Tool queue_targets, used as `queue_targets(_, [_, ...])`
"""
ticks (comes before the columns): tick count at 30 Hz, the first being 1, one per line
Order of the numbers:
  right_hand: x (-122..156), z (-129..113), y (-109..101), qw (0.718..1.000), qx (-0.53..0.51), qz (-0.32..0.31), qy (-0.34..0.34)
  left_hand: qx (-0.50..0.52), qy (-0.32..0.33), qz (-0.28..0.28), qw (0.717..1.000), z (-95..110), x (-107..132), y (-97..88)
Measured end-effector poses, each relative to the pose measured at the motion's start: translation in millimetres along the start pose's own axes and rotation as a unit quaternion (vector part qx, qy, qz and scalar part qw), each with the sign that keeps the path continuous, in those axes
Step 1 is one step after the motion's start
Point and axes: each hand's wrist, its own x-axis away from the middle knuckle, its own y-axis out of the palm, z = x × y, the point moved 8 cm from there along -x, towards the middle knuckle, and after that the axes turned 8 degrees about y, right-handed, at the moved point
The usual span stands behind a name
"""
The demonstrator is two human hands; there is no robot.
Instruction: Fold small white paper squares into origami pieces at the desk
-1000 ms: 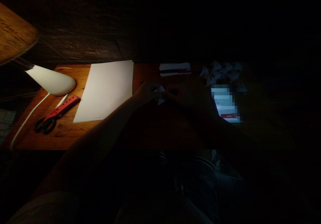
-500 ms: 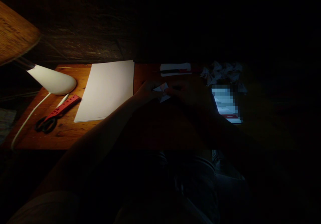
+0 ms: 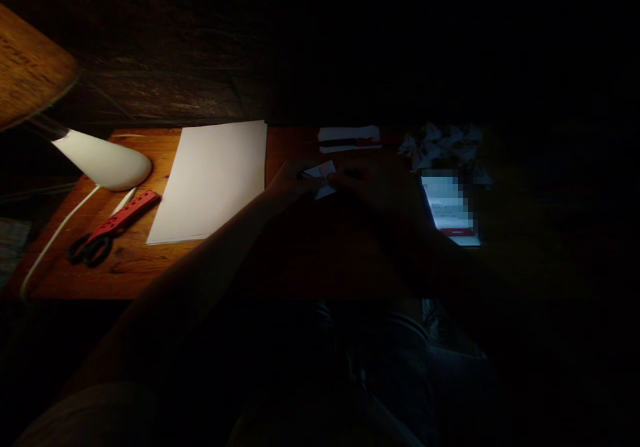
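A small folded piece of white paper (image 3: 325, 169) is held between my two hands above the middle of the dark wooden table (image 3: 300, 260). My left hand (image 3: 293, 179) grips its left side, with the thumb toward the front. From the right, my right hand (image 3: 353, 177) pinches it near its centre; deep shadow hides most of these fingers. Just behind the hands lie white paper slips (image 3: 350, 131) with a dark and red tool (image 3: 356, 142) across them. To the left of my left forearm is a stack of white sheets (image 3: 215, 177).
On the left stands a lamp with a white base (image 3: 107, 160) and a cord. Scissors in a red sheath (image 3: 125, 215) lie in front of it, over a pale pointed object. At right are a lit phone (image 3: 447, 203) and a heap of small folded papers (image 3: 445, 143).
The folded paper has turned slightly and its upper flap shows wider. The left thumb now lies across its left side. Both hands stay in about the same place.
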Motion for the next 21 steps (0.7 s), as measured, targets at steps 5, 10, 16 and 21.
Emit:
queue_targets(5, [1.8, -3.0, -3.2, 1.000, -0.002, 0.017, 0.001, 0.007, 0.016, 0.013, 1.000, -0.6, -1.6, -1.8])
queue_targets(10, [-2.4, 4.4, 1.3, 1.000, -0.010, 0.001, 0.001, -0.001, 0.008, -0.001, 1.000, -0.6, -1.4, 0.7])
queue_targets(16, [-5.4, 6.7, 1.7, 1.000, 0.002, -0.005, -0.007, -0.008, 0.001, 0.005, 1.000, -3.5, -2.5, -1.2])
queue_targets(21, [-2.4, -3.0, -0.6, 1.000, 0.014, 0.007, -0.009, -0.014, -0.009, 0.007, 1.000, -5.5, -2.2, -2.4])
